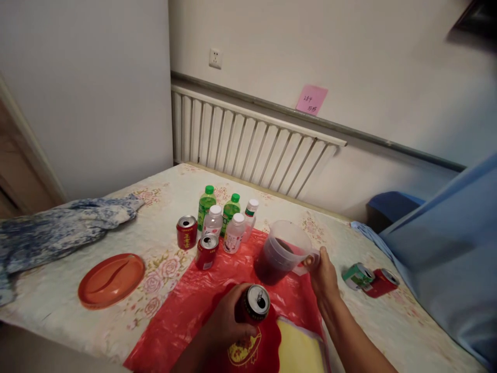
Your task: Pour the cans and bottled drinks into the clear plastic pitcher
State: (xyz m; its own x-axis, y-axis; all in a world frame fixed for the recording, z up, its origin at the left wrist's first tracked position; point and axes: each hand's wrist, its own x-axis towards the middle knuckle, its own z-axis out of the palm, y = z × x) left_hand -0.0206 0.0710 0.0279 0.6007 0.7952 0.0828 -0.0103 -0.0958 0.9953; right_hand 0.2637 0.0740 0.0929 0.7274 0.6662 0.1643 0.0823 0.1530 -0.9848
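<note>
- Held can: dark, top open, tab visible; at the near edge of the scene, over a dark red printed item. Contact below: cannot tell.
- Left hand: fingers and thumb closed around the held can's side.
- Pitcher: translucent, part-filled with dark liquid; beyond and right of the held can, over the red plastic sheet. Whether its base touches the sheet: cannot tell.
- Right hand: closed on the pitcher's handle.
- Yellow cloth: near side, right of the held can.
- Left of the pitcher: three white-capped bottles, two green-capped bottles with green labels, and two upright red cans, the nearer one partly in front of a white-capped bottle.
- Right of the right hand: green can and red can, tilted, close together on the floral tablecloth.
- Left side: orange-red plate; crumpled blue-and-white cloth farther left.
- Far side: white radiator along the wall.
</note>
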